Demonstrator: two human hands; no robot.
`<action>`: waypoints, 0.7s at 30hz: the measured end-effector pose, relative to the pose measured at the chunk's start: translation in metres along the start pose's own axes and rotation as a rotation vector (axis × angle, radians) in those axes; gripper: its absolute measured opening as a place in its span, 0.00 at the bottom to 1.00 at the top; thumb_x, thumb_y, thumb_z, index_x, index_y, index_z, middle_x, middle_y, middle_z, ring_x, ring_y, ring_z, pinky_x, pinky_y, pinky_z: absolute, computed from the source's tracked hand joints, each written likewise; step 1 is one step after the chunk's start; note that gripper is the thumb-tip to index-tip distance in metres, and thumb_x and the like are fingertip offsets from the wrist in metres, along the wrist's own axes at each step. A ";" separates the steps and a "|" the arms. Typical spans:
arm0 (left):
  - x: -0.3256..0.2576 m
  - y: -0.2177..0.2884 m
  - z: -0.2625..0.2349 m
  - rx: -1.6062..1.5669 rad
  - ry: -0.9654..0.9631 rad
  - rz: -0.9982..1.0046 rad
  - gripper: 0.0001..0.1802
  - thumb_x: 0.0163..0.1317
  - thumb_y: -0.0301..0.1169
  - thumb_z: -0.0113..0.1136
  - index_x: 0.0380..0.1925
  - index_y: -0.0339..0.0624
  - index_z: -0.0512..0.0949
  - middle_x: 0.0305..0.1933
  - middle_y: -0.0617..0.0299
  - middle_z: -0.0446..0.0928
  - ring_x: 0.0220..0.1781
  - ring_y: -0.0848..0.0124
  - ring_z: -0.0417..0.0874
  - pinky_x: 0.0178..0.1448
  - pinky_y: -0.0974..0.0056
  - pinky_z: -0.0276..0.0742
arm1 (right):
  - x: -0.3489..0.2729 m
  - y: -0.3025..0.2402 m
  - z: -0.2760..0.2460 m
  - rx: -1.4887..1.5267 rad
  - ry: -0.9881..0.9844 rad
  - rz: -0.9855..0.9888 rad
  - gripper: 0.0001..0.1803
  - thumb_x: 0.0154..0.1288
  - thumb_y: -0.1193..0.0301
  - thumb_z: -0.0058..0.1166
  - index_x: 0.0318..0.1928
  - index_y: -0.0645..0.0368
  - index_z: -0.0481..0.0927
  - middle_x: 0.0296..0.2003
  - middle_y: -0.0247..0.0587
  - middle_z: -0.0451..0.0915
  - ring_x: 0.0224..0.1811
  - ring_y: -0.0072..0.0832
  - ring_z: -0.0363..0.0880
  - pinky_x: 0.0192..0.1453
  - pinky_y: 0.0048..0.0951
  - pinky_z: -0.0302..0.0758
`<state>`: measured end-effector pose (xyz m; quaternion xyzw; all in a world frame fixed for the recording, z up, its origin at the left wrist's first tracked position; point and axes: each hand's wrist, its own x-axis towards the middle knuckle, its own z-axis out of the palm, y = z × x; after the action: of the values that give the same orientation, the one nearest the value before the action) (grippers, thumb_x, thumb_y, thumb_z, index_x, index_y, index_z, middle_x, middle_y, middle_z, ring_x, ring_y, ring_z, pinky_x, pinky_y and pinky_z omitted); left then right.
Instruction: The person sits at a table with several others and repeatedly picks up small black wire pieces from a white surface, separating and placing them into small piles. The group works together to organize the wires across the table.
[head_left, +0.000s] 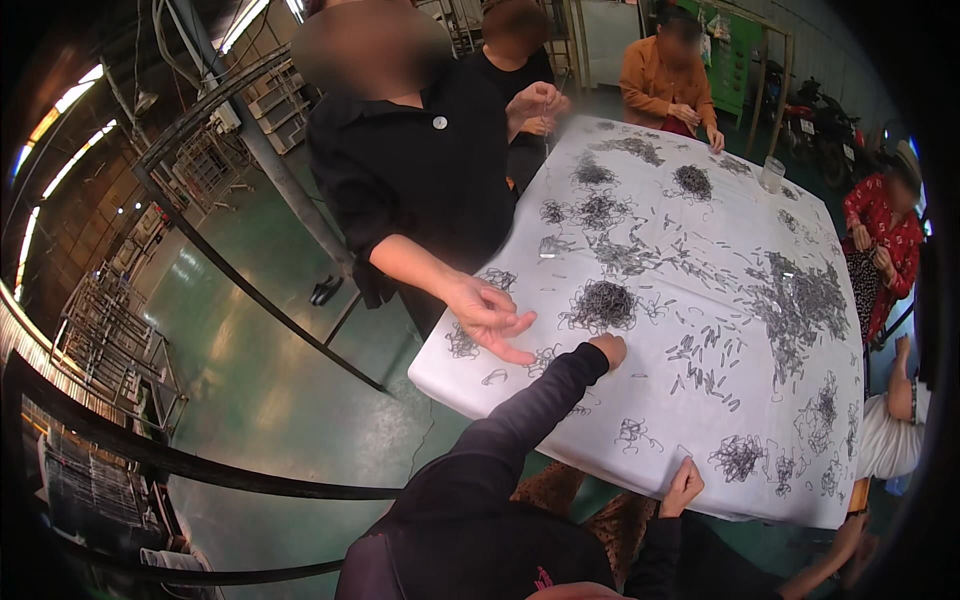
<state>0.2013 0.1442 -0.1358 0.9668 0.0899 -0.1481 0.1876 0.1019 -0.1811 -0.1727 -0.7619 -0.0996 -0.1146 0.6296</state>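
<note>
My left hand point(609, 351) is stretched across the white-covered table point(530, 395), fingers curled, beside a dense pile of dark bent wire pieces point(603, 304). Whatever its fingers hold, if anything, is hidden. Close to the near edge, my right hand point(682, 488) is closed in a pinch, and what sits between the fingertips is too small to name. A loose cluster of wire pieces point(634, 434) lies just left of it, and a thicker heap point(738, 457) to its right. Short, narrow grey pieces point(705, 360) are scattered over the middle.
At the left edge a person in black point(420, 180) holds an open hand point(490, 318) over the table, near my left arm. Other people sit around the far and right sides. A clear cup point(771, 174) stands at the far end. Dark metal rails point(250, 265) cross the left side.
</note>
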 end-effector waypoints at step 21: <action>0.004 0.001 0.002 0.034 -0.017 0.053 0.21 0.56 0.25 0.52 0.49 0.24 0.70 0.50 0.31 0.74 0.51 0.43 0.80 0.53 0.51 0.78 | -0.001 0.007 -0.001 -0.003 0.016 -0.015 0.25 0.73 0.70 0.44 0.16 0.56 0.55 0.14 0.23 0.53 0.18 0.12 0.48 0.21 0.25 0.45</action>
<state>0.2047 0.1435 -0.1384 0.9707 0.0603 -0.1529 0.1756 0.1029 -0.1830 -0.1793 -0.7612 -0.0998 -0.1256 0.6284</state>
